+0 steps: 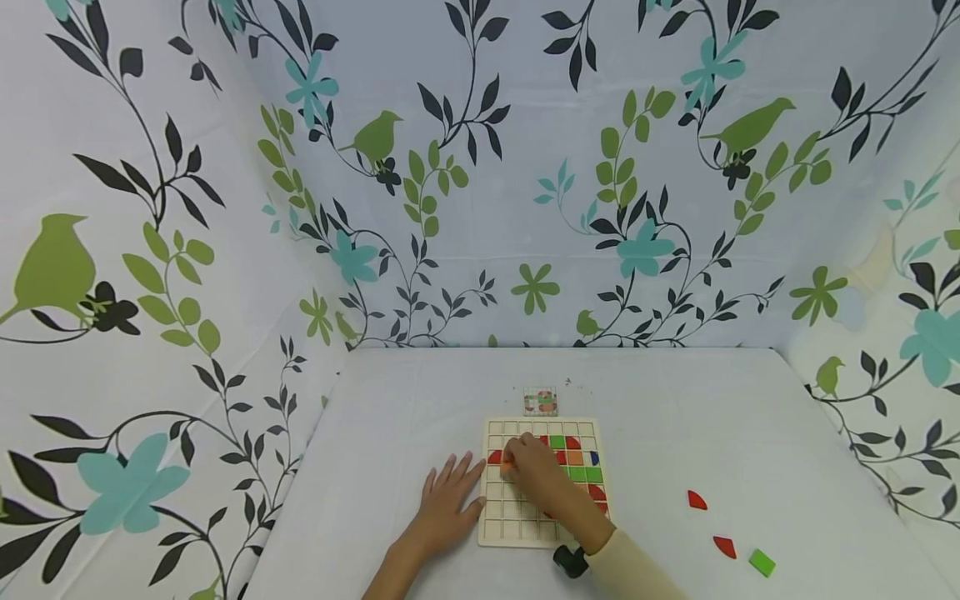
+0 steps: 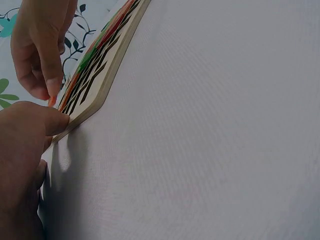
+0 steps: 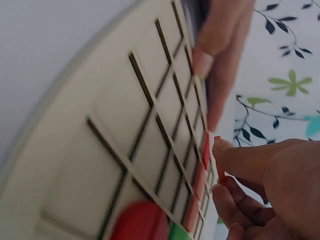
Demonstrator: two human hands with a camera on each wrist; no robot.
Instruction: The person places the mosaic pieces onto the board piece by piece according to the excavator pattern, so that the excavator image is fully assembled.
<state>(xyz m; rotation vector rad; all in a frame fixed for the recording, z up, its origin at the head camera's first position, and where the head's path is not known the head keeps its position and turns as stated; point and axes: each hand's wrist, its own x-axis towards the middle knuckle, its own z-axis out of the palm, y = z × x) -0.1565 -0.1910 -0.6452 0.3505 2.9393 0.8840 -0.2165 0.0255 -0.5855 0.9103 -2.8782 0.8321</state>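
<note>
A light wooden grid board point(image 1: 498, 531) lies on the white-covered table, with red, green, orange and blue pieces in some of its squares. My right hand point(image 1: 538, 475) is over the board's left half. Its thumb and fingertips pinch a small orange tile point(image 3: 220, 167), held on edge just above the grid in the right wrist view. My left hand point(image 1: 447, 507) rests spread beside the board, its thumb and fingertips touching the left edge. In the left wrist view the thumb point(image 2: 57, 121) meets the board's corner. The right forearm hides part of the lower squares.
A small patterned card point(image 1: 540, 402) lies just beyond the board. Two red quarter-round pieces point(image 1: 697, 500) and a green square tile point(image 1: 762, 562) lie to the right. A dark object point(image 1: 570, 562) sits by the right wrist. Printed cloth walls surround the table.
</note>
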